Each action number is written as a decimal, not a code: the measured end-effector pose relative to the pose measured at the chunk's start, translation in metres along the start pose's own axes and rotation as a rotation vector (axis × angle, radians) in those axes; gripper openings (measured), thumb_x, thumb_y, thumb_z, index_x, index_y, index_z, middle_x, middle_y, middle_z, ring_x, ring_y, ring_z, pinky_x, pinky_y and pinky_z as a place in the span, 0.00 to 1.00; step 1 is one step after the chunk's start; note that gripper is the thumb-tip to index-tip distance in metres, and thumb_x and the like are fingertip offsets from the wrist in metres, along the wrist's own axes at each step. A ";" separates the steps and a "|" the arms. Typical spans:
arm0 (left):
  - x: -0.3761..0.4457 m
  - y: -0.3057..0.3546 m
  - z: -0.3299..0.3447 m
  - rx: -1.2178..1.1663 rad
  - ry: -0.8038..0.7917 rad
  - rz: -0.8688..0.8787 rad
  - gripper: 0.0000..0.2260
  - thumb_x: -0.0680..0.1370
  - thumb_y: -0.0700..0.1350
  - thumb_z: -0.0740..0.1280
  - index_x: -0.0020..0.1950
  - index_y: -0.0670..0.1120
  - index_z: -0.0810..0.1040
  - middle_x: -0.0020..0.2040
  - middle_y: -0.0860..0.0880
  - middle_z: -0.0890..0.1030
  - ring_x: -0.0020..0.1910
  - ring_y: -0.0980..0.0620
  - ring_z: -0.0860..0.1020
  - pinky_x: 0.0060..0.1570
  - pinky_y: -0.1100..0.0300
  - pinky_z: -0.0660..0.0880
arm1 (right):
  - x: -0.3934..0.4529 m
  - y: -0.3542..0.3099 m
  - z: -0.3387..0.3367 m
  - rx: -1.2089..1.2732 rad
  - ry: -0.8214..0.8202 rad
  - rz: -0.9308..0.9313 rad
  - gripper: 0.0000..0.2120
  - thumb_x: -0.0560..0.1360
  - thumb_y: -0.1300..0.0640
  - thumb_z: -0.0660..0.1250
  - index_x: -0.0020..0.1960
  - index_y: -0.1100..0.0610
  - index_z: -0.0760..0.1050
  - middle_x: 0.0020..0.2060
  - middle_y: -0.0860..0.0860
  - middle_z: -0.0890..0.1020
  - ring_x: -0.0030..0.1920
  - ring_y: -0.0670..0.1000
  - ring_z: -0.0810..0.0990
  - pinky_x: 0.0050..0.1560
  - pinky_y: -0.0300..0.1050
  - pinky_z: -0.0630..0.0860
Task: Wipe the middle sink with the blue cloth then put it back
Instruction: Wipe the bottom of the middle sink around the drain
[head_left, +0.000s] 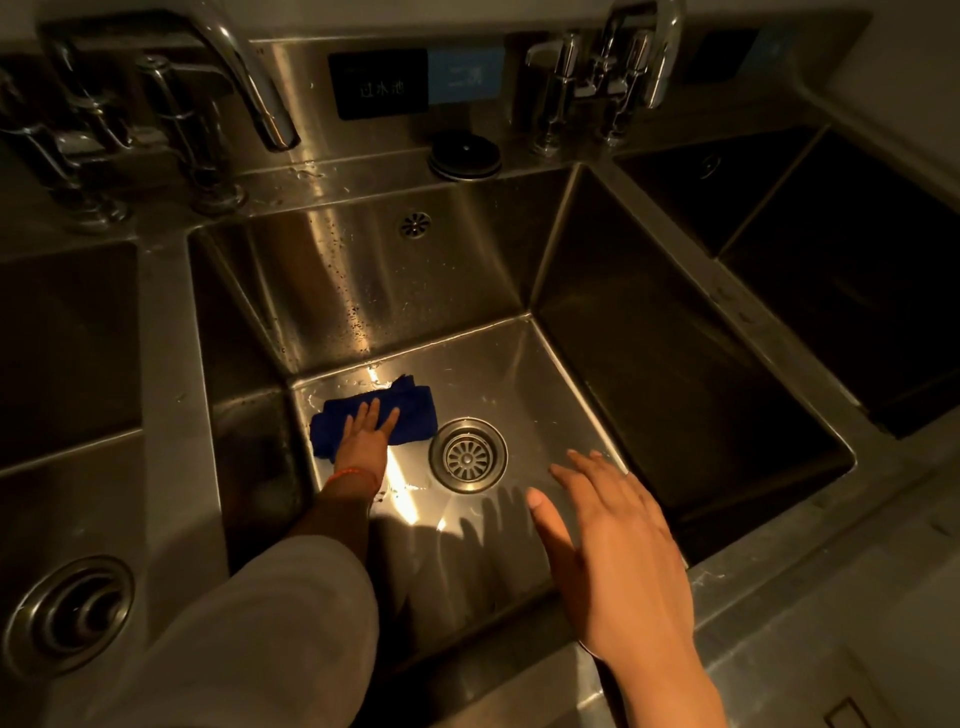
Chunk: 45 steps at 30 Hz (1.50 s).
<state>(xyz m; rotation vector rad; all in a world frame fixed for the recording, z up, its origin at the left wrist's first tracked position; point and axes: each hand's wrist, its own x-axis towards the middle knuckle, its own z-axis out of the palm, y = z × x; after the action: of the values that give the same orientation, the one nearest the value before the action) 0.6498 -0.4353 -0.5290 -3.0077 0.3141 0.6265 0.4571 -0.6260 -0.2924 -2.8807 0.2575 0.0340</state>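
Blue cloth (415, 410) long axis left-right, left hand (366, 434) pressing.

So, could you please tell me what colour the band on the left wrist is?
Orange-red band, seen in the head view.

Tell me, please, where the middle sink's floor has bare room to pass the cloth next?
Bare steel lies right of the drain, up to the right wall. Crowded: the left hand presses the blue cloth at back left.

Three steel sinks are showing: the middle sink (613, 322), a left sink (67, 332) and a right sink (831, 249). Two taps (244, 67) are standing behind them, two drain strainers (467, 455) are lying visible, one blue cloth (410, 410) is lying in the middle basin, and two hands (618, 545) are reaching in.
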 end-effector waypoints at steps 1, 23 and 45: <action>0.000 0.000 0.000 -0.007 0.003 0.000 0.31 0.81 0.34 0.55 0.79 0.49 0.43 0.79 0.42 0.42 0.78 0.43 0.43 0.77 0.51 0.42 | 0.000 0.000 -0.001 0.005 0.010 0.001 0.27 0.75 0.38 0.45 0.63 0.49 0.73 0.66 0.48 0.73 0.69 0.48 0.65 0.69 0.44 0.53; -0.078 0.024 0.028 -0.080 0.163 0.070 0.31 0.74 0.40 0.52 0.76 0.46 0.44 0.63 0.35 0.78 0.62 0.38 0.78 0.59 0.47 0.76 | 0.000 -0.003 -0.006 0.020 -0.060 0.026 0.31 0.73 0.36 0.39 0.67 0.47 0.67 0.69 0.45 0.67 0.71 0.45 0.58 0.71 0.41 0.50; 0.000 0.001 0.008 -0.057 0.006 -0.094 0.31 0.81 0.38 0.57 0.79 0.51 0.44 0.79 0.43 0.43 0.78 0.43 0.43 0.77 0.49 0.42 | 0.000 -0.007 -0.010 0.003 -0.052 0.030 0.28 0.74 0.38 0.47 0.63 0.50 0.73 0.66 0.48 0.73 0.69 0.48 0.66 0.68 0.43 0.55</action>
<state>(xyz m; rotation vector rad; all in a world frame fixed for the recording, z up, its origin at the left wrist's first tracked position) 0.6464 -0.4350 -0.5365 -3.0577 0.1567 0.6294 0.4586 -0.6214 -0.2812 -2.8680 0.2906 0.1140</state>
